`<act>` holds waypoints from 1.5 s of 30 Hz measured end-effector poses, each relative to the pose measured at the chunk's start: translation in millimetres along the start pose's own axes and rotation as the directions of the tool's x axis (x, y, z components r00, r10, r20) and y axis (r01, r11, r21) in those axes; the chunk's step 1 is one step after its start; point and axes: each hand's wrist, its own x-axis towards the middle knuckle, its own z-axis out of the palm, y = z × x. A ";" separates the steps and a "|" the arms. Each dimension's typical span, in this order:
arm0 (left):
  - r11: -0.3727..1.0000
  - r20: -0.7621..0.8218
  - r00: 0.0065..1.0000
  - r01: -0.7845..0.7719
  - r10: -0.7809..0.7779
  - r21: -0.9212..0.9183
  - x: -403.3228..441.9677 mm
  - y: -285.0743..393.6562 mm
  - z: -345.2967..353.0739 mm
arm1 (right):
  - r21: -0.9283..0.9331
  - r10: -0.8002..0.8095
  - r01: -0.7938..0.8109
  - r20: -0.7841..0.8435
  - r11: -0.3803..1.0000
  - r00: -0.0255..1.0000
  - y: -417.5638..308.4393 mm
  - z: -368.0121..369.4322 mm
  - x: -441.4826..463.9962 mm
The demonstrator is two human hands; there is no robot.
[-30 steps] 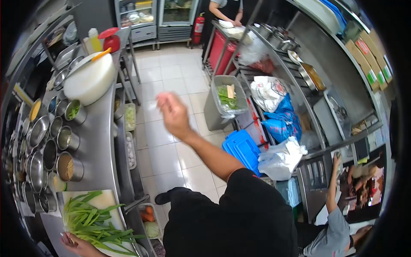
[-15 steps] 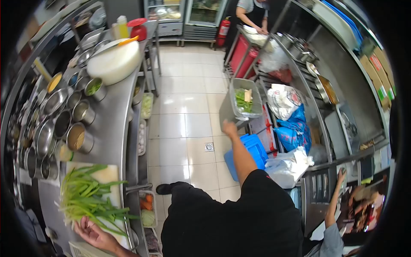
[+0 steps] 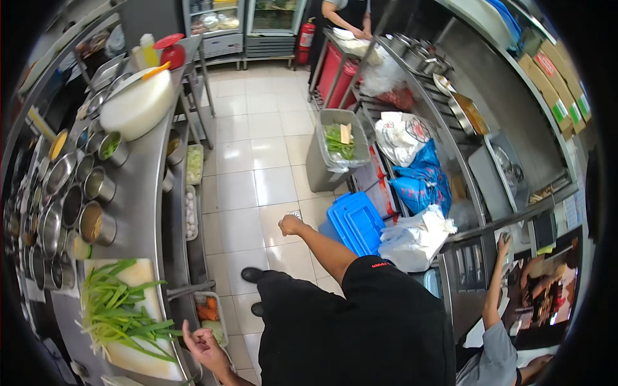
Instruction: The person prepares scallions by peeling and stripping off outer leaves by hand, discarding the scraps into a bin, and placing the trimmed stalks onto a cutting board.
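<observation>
My left hand (image 3: 205,349) is by the steel counter's edge, beside the white cutting board (image 3: 151,270). Its index finger stretches out and the others bend loosely, with nothing held. Long green onions (image 3: 122,312) lie spread across the board, some tips hanging over the edge near that hand. Over the tiled floor, my right hand (image 3: 293,224) is closed like a fist, and nothing shows in it. Beyond it stands a grey bin (image 3: 318,167) with green trimmings (image 3: 340,140) inside. A blue lidded container (image 3: 354,222) lies to the right of that hand.
Metal pots (image 3: 96,186) and a large white block (image 3: 138,106) stand on the left counter. Below it are trays of eggs (image 3: 191,215) and carrots (image 3: 207,309). Bags (image 3: 425,183) fill the right shelf. One co-worker (image 3: 347,22) works at the back, another (image 3: 492,347) at right.
My right hand has drawn back from beside the grey bin toward me, over the floor. My left hand has left the green onions and moved right, past the board. My view has turned right.
</observation>
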 end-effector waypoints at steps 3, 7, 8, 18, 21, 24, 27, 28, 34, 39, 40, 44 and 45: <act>0.988 0.134 0.979 0.147 -0.151 0.040 10.1 -8.3 30.7 | -0.020 0.059 -0.063 -0.155 0.998 0.986 65.1 22.8 25.6; 0.932 0.319 0.894 0.229 -0.316 0.283 32.2 -37.3 69.8 | 0.283 0.283 -0.176 -0.403 0.943 0.870 128.8 31.6 20.2; 0.884 0.362 0.848 0.229 -0.387 0.408 40.0 -33.5 88.3 | 0.371 0.297 -0.113 -0.490 0.922 0.819 139.4 22.4 14.2; 0.653 0.457 0.556 0.218 -0.694 0.726 78.7 -126.8 225.0 | 0.199 0.349 -0.289 -0.626 0.936 0.697 314.3 -104.2 114.6; 0.609 0.435 0.503 0.257 -0.747 0.750 83.6 -114.1 264.6 | 0.106 0.346 -0.369 -0.645 0.924 0.681 328.4 -152.3 141.0; 0.573 0.423 0.511 0.177 -0.749 0.800 91.5 -107.0 276.1 | -0.209 0.179 -0.362 -0.588 0.909 0.789 375.0 -155.5 181.4; 0.484 0.313 0.524 0.227 -0.792 0.845 93.2 -95.9 262.8 | -0.736 -0.080 -0.092 -0.195 0.670 0.977 527.4 -111.4 260.6; 0.478 0.260 0.538 0.315 -0.802 0.820 90.8 -94.4 255.4 | -0.595 -0.135 -0.107 -0.347 0.797 0.928 537.8 -113.2 259.2; 0.338 0.043 0.493 0.528 -0.869 0.779 63.1 -103.3 216.7 | -0.879 0.066 0.073 0.118 0.471 0.991 495.4 -159.4 258.9; 0.340 0.049 0.466 0.566 -0.883 0.751 36.5 -110.5 208.0 | -0.303 0.243 -0.374 -0.392 0.876 0.887 385.8 -172.2 223.7; 0.330 0.041 0.449 0.589 -0.893 0.737 34.1 -108.4 209.9 | -0.285 0.246 -0.372 -0.395 0.883 0.885 380.4 -174.0 225.7; 0.366 0.030 0.482 0.622 -0.876 0.692 16.0 -112.6 202.3 | -0.290 0.076 -0.194 -0.372 0.937 0.925 372.5 -153.6 244.4; 0.374 0.024 0.489 0.634 -0.872 0.677 9.5 -116.3 199.3 | -0.290 0.058 -0.181 -0.386 0.940 0.921 357.6 -153.1 246.2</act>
